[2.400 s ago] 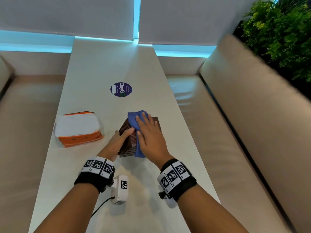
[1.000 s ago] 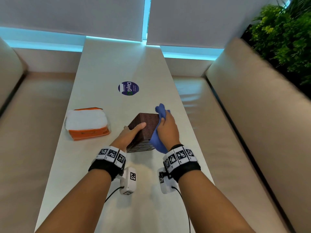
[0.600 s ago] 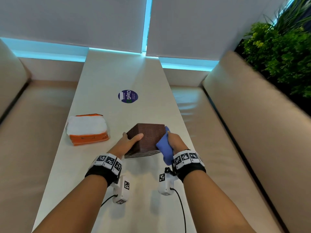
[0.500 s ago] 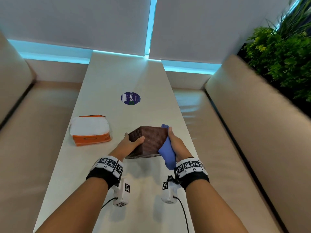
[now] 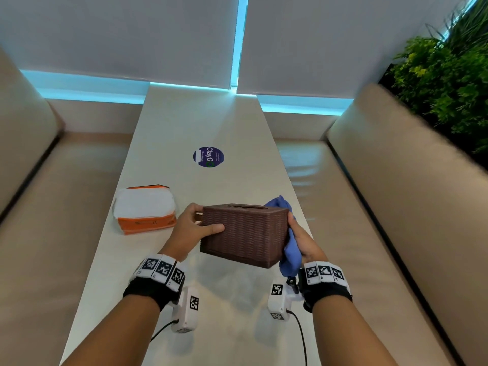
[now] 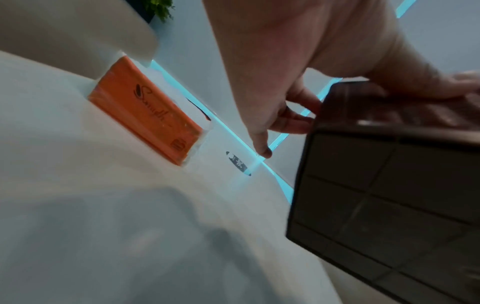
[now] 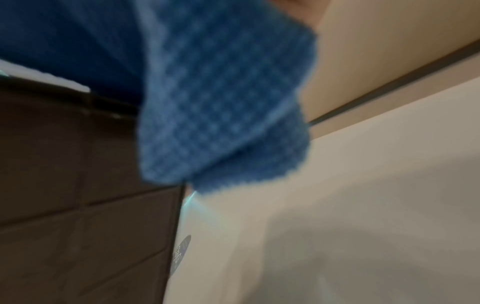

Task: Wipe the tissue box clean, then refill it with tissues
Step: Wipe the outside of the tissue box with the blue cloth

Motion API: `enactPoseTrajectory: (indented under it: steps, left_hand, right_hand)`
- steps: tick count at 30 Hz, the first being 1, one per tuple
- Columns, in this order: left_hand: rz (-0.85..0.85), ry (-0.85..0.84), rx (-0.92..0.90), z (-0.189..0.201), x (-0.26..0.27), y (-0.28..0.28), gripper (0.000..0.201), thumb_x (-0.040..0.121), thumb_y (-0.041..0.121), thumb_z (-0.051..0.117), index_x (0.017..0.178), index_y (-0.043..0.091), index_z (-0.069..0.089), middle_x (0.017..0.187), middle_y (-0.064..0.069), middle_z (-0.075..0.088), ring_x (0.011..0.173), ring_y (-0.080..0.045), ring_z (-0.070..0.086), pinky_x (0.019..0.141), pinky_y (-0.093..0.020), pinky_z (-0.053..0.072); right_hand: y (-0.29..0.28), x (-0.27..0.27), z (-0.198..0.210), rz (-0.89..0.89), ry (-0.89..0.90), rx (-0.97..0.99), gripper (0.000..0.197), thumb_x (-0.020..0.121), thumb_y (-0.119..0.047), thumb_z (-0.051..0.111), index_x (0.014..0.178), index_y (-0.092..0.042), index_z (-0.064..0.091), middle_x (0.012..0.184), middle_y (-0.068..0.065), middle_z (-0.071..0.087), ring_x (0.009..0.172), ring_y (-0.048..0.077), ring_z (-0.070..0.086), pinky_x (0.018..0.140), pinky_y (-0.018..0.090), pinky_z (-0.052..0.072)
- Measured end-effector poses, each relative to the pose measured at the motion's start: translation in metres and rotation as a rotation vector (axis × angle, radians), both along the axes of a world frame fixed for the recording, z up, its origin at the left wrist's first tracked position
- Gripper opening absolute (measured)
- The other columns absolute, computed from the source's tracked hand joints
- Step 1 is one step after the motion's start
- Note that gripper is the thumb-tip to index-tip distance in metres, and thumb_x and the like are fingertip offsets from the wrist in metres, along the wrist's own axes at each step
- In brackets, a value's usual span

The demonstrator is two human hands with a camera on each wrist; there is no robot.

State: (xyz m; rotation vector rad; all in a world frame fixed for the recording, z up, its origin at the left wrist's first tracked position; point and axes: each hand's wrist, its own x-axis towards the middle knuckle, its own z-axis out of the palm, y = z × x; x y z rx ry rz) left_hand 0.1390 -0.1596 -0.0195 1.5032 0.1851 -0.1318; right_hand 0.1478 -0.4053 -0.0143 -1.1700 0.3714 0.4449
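Note:
A brown woven tissue box (image 5: 244,233) hangs above the table between both hands, slot side up. My left hand (image 5: 194,225) grips its left end, thumb on the near face, and the left wrist view shows the box's panelled underside (image 6: 384,201). My right hand (image 5: 301,240) presses a blue cloth (image 5: 289,249) against the box's right end. The cloth (image 7: 221,107) fills most of the right wrist view and hides the fingers. An orange pack of white tissues (image 5: 145,210) lies on the table to the left, with its orange side (image 6: 148,115) showing under the left wrist.
The long white table (image 5: 200,120) runs away from me between two beige bench seats (image 5: 343,207). A round blue sticker (image 5: 208,157) sits on the table beyond the box. A green plant (image 5: 443,80) stands at the far right.
The box has been lifted off the table and turned so a long side faces me. The cloth has gone from the top of the box to its right end.

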Motion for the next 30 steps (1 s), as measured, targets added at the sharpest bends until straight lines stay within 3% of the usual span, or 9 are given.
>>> enactPoseTrajectory:
  steps: [4, 6, 10, 11, 15, 19, 23, 25, 30]
  left_hand:
    - [-0.163, 0.087, -0.312, 0.016, 0.002, -0.005, 0.127, 0.016, 0.046, 0.094, 0.127, 0.026, 0.038, 0.112, -0.004, 0.059, 0.097, -0.018, 0.061, 0.075, -0.028, 0.053]
    - [-0.283, 0.179, -0.35, 0.024, 0.005, -0.003, 0.14, 0.014, 0.041, 0.095, 0.137, 0.033, 0.029, 0.113, -0.003, 0.063, 0.097, -0.018, 0.064, 0.079, -0.032, 0.051]
    - [-0.523, 0.253, -0.321, 0.035, 0.009, 0.009, 0.102, 0.016, 0.032, 0.097, 0.109, 0.015, 0.058, 0.087, -0.002, 0.077, 0.078, -0.014, 0.073, 0.065, -0.025, 0.058]
    - [-0.554, 0.251, -0.31, 0.034, 0.008, 0.012, 0.096, 0.017, 0.031, 0.097, 0.104, 0.012, 0.061, 0.086, -0.003, 0.077, 0.078, -0.015, 0.073, 0.064, -0.024, 0.058]
    - [-0.533, 0.15, -0.233, 0.026, 0.003, 0.015, 0.098, 0.027, 0.04, 0.095, 0.113, 0.013, 0.058, 0.093, 0.003, 0.077, 0.086, -0.008, 0.072, 0.069, -0.019, 0.055]
    - [-0.394, 0.043, -0.081, 0.004, 0.006, 0.012, 0.121, 0.039, 0.044, 0.093, 0.139, 0.01, 0.035, 0.118, -0.001, 0.066, 0.11, -0.012, 0.064, 0.085, -0.023, 0.053]
    - [-0.358, -0.028, 0.194, -0.017, 0.012, 0.013, 0.139, 0.043, 0.048, 0.093, 0.149, 0.039, 0.005, 0.145, -0.006, 0.039, 0.134, -0.021, 0.042, 0.11, -0.048, 0.038]
    - [-0.326, -0.05, 0.318, -0.023, 0.012, 0.01, 0.137, 0.042, 0.05, 0.089, 0.143, 0.05, -0.003, 0.147, -0.006, 0.027, 0.14, -0.022, 0.028, 0.115, -0.049, 0.029]
    - [-0.323, -0.02, 0.459, -0.03, 0.009, 0.005, 0.155, 0.035, 0.056, 0.078, 0.147, 0.021, -0.023, 0.153, -0.006, 0.007, 0.145, -0.02, 0.007, 0.12, -0.044, 0.015]
  right_hand:
    - [0.006, -0.004, -0.008, 0.023, 0.015, 0.042, 0.036, 0.085, -0.069, 0.046, 0.105, -0.041, 0.054, 0.103, -0.008, 0.056, 0.095, 0.009, 0.053, 0.095, 0.034, 0.04]
    - [0.005, -0.008, -0.013, -0.002, 0.004, 0.043, 0.036, 0.094, -0.057, 0.036, 0.11, -0.032, 0.057, 0.104, -0.011, 0.061, 0.099, 0.01, 0.056, 0.097, 0.032, 0.043]
    - [0.009, -0.009, -0.021, 0.005, -0.017, 0.037, 0.103, 0.055, -0.071, 0.071, 0.142, -0.026, 0.04, 0.136, 0.006, 0.052, 0.111, 0.022, 0.052, 0.112, 0.045, 0.034]
    - [0.01, -0.009, -0.023, -0.003, -0.005, 0.038, 0.104, 0.055, -0.072, 0.069, 0.142, -0.022, 0.04, 0.133, 0.009, 0.054, 0.107, 0.022, 0.056, 0.112, 0.046, 0.035]
    - [0.004, 0.011, -0.016, 0.059, -0.072, -0.083, 0.048, 0.093, -0.048, 0.039, 0.124, -0.014, 0.055, 0.087, 0.004, 0.074, 0.078, 0.018, 0.069, 0.072, 0.03, 0.056]
    - [0.003, 0.022, -0.001, 0.205, -0.207, -0.446, 0.04, 0.097, -0.041, 0.039, 0.129, -0.022, 0.053, 0.12, 0.006, 0.064, 0.11, 0.023, 0.061, 0.096, 0.033, 0.048]
    - [-0.002, 0.027, 0.004, 0.219, -0.219, -0.552, 0.045, 0.098, -0.036, 0.041, 0.137, -0.014, 0.046, 0.138, 0.009, 0.054, 0.122, 0.024, 0.054, 0.106, 0.038, 0.042]
    - [-0.004, 0.031, 0.012, 0.209, -0.23, -0.636, 0.044, 0.097, -0.033, 0.045, 0.136, -0.013, 0.048, 0.136, 0.01, 0.054, 0.117, 0.024, 0.055, 0.102, 0.038, 0.043]
    - [0.007, 0.035, 0.023, 0.32, -0.283, -0.718, 0.049, 0.096, -0.041, 0.043, 0.138, -0.016, 0.046, 0.139, 0.009, 0.053, 0.122, 0.026, 0.053, 0.105, 0.04, 0.041]
